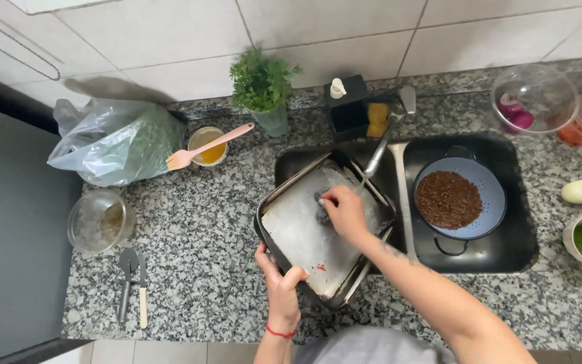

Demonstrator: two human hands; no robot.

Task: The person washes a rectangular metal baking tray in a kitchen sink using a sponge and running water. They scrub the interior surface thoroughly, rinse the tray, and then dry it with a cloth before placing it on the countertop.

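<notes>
Baking tray (304, 236), greasy rectangular metal, leans tilted over the black sink (506, 256) in the speckled granite bench (197, 236). Left hand (281, 286) fingers clamp its near rim; right hand (343, 212), arm outstretched, presses a dark scourer (322, 214) under curled fingers.

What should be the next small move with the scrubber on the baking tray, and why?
Probably slide the right hand with the scrubber toward the tray's near corner: small reddish specks remain there, while the left hand holds the baking tray by its near edge, tilted over the sink.
</notes>
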